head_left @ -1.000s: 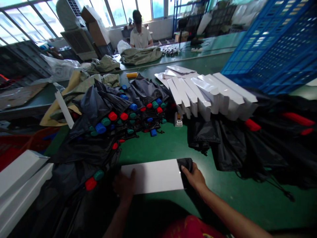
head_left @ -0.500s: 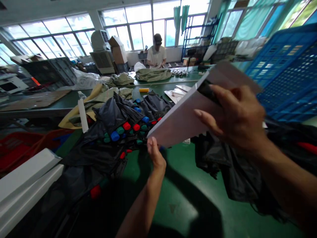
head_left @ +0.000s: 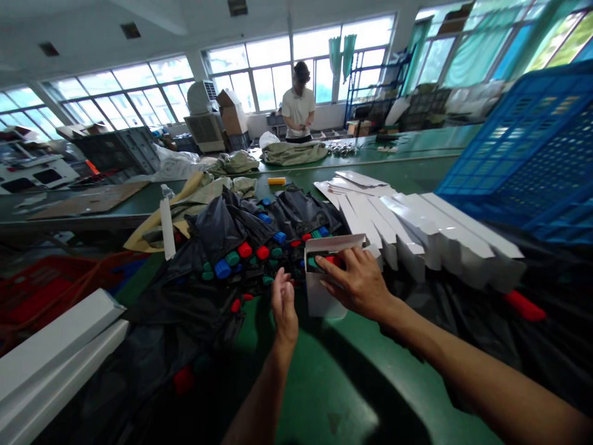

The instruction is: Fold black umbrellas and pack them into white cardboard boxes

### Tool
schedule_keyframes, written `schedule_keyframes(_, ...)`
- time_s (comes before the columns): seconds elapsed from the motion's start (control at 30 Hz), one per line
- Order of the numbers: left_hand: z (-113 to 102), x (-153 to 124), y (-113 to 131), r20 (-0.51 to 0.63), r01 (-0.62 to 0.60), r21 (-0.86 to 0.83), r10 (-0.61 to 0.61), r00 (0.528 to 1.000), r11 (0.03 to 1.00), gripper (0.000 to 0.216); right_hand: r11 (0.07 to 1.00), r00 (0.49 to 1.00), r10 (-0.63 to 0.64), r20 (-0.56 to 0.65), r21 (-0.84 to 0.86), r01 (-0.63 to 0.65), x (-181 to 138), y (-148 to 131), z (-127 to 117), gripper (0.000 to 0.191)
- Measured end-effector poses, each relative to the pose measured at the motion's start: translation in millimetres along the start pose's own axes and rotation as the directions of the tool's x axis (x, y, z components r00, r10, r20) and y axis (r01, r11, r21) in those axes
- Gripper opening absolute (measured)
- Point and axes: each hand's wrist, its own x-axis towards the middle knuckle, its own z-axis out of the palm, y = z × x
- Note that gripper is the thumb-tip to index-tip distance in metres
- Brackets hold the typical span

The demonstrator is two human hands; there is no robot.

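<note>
A white carton box (head_left: 324,296) stands on end at the left of a row of white boxes (head_left: 430,232) on the green table (head_left: 343,395). My right hand (head_left: 359,284) grips its open top end, where a red and green umbrella handle shows inside. My left hand (head_left: 283,306) hovers just left of the box with fingers straight and together, holding nothing. A heap of folded black umbrellas (head_left: 241,247) with red, blue and green handles lies behind my left hand.
A blue plastic crate (head_left: 532,154) stands at the right. More white boxes (head_left: 50,358) lie at the near left over a red crate (head_left: 37,290). Black umbrella fabric (head_left: 532,346) spreads at the right. A person (head_left: 299,105) works at the far table.
The box lay flat on the table, was lifted and tilted with both hands, and now stands on end beside the row. My left hand has let go of it.
</note>
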Motion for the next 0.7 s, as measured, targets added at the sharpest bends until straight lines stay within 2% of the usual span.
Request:
schedule_keyframes(0.07, 14.8, 17.0, 30.8, 0.145, -0.217, -0.062, 0.223, 0.964, 0.974, 0.064, 0.999, 1.0, -0.002, 0.016, 0.052, 0.001, 2.1, 3.3, -6.8, 0.044)
schedule_keyframes(0.13, 31.4, 24.3, 48.3, 0.23, -0.309, -0.112, 0.327, 0.916, 0.944, 0.064, 0.992, 0.999, -0.032, 0.04, 0.124, 0.027, 1.5, 7.4, -13.7, 0.05)
schedule_keyframes(0.17, 38.7, 25.3, 52.6, 0.239, -0.326, -0.122, 0.346, 0.907, 0.938, 0.064, 0.986, 0.997, -0.054, 0.049, 0.163, 0.045, 0.6, 9.9, -17.6, 0.052)
schedule_keyframes(0.27, 52.9, 24.4, 57.1, 0.198, -0.327, -0.125, 0.346, 0.917, 0.937, 0.058, 0.979, 0.996, -0.075, 0.053, 0.193, 0.064, -0.6, 18.8, -31.7, 0.042)
schedule_keyframes(0.33, 56.9, 23.8, 59.9, 0.165, -0.309, -0.129, 0.328, 0.93, 0.942, 0.05, 0.995, 0.997, -0.014, 0.082, 0.1, 0.006, 0.9, 25.1, -41.3, 0.03)
schedule_keyframes(0.4, 59.5, 24.6, 64.7, 0.145, -0.288, -0.104, 0.301, 0.942, 0.952, 0.042, 0.999, 0.986, 0.04, 0.162, -0.013, -0.038, 4.1, 31.5, -48.7, 0.023)
schedule_keyframes(0.5, 64.3, 27.4, 71.7, 0.055, -0.251, -0.012, 0.251, 0.966, 0.968, 0.034, 0.998, 0.957, 0.04, 0.288, -0.064, -0.022, 10.1, 40.5, -53.9, 0.014)
schedule_keyframes(0.6, 69.5, 30.4, 74.0, -0.036, -0.256, 0.017, 0.257, 0.966, 0.966, 0.031, 0.996, 0.926, 0.051, 0.374, -0.089, -0.018, 15.8, 45.3, -56.3, 0.013)
schedule_keyframes(0.7, 72.6, 33.2, 71.7, -0.083, -0.268, 0.028, 0.269, 0.959, 0.963, 0.034, 0.988, 0.852, 0.126, 0.508, -0.139, -0.063, 20.5, 46.9, -62.9, 0.015)
